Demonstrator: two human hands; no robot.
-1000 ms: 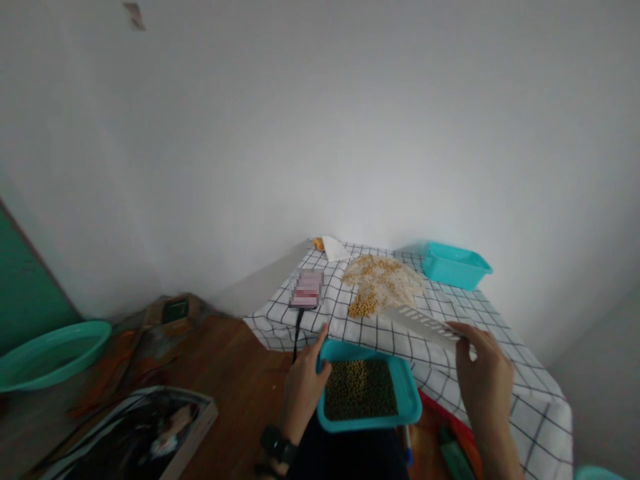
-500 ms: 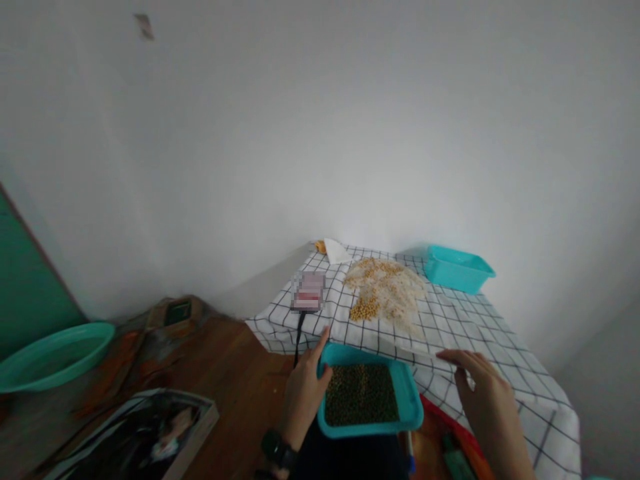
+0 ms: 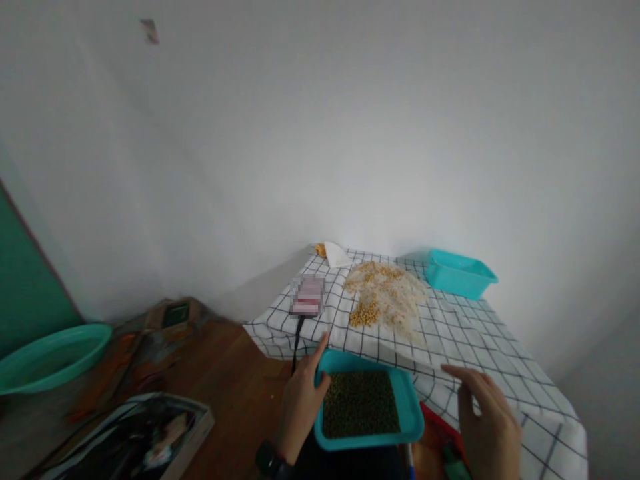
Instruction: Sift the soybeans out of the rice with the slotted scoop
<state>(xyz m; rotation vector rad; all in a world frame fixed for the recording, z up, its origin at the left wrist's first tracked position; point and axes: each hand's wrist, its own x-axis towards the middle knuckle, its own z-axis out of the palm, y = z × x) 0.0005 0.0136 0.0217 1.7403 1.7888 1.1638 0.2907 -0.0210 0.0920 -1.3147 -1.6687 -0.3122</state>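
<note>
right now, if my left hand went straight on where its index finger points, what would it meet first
Your left hand would likely meet the near edge of the checked cloth first, though depth there is hard to judge.

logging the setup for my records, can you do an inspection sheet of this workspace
Surface: checked cloth, creased, draped over the edge.
Job's things: teal tray with dark green grains; yellow grains lie on the cloth by a pale thin layer, material unclear.
Clutter: second teal container and white piece at the back; pixelated item on the left.
Hands: left hand holds the tray's left side; right hand beyond its right side, grasp unclear.
Cables: dark cord-like strip below the pixelated item.
Surroundings: pale wall; green basin and open box on the left.
</note>
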